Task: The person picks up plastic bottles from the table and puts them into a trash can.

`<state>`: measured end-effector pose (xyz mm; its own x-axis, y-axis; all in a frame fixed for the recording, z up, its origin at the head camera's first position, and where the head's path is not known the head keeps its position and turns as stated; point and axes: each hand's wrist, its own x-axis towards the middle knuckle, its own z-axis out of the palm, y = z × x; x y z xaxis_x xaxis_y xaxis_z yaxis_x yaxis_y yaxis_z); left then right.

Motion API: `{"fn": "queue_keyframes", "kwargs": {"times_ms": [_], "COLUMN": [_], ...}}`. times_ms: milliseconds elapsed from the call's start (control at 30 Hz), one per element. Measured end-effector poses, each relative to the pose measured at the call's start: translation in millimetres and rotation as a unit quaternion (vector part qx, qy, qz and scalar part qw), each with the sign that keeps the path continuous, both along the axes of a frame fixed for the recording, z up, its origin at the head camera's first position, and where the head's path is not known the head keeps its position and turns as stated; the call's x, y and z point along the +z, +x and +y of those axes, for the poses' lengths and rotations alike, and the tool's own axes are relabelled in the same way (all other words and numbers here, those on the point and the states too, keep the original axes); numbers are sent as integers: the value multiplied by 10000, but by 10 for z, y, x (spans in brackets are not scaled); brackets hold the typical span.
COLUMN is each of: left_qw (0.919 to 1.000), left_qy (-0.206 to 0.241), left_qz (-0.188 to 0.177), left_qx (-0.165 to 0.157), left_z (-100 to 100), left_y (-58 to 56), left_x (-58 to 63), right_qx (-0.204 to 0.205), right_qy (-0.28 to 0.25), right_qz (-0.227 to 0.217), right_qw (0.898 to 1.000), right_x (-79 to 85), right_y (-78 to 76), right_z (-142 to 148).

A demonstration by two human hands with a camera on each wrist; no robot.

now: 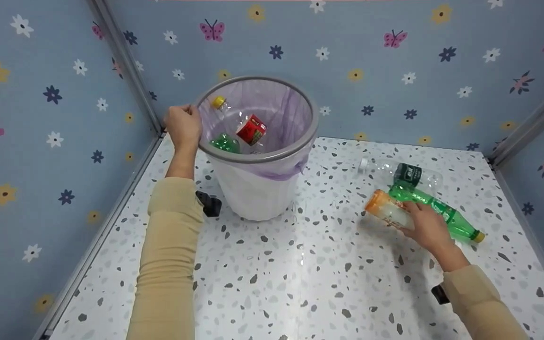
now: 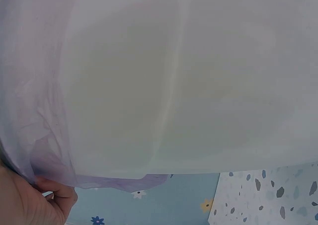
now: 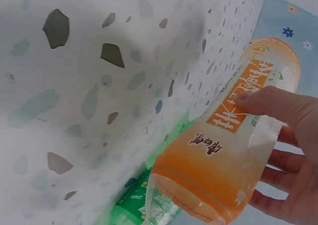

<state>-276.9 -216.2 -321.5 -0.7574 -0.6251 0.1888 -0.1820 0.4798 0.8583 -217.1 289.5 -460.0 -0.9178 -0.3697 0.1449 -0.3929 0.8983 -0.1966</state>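
My left hand grips the left side of the rim of a white trash can, its fingers at the edge of the purple liner bag. Inside the can lie a clear bottle with a yellow cap, a piece with a red label and a green bottle. On the right, my right hand holds a bottle with an orange and white label, thumb on one side and fingers round the other. It is tilted over the tabletop and overlaps a green bottle in the head view.
Behind the green bottle a clear bottle with a dark green label lies on the speckled white tabletop. Blue panels printed with flowers and butterflies stand at the back and both sides.
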Motion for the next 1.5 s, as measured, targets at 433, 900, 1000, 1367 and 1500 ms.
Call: {"fn": "queue_keyframes", "kwargs": {"times_ms": [433,900,1000,1367,1500], "left_qw": [10000,9998,9998,9999,9998], "left_qy": [-72,-53,-45,-86,-137], "left_qz": [-4,-205,-218,-122,-85], "left_qx": [5,22,20,44,79], "left_z": [-7,2,-1,2,10], "left_y": [4,-3,-5,2,5], "left_x": [4,16,17,11,13], "right_qx": [338,783,812,1053,1199], "right_qy": [76,197,224,376,336], "right_qz": [590,1169,1258,1608,1774], "right_qw": [9977,9899,9885,9806,9762], "right_x": [609,1325,1440,1773,1855], "right_y": [-30,-120,-150,-229,-260], "right_z": [-303,-693,-762,-1082,-1227]}}
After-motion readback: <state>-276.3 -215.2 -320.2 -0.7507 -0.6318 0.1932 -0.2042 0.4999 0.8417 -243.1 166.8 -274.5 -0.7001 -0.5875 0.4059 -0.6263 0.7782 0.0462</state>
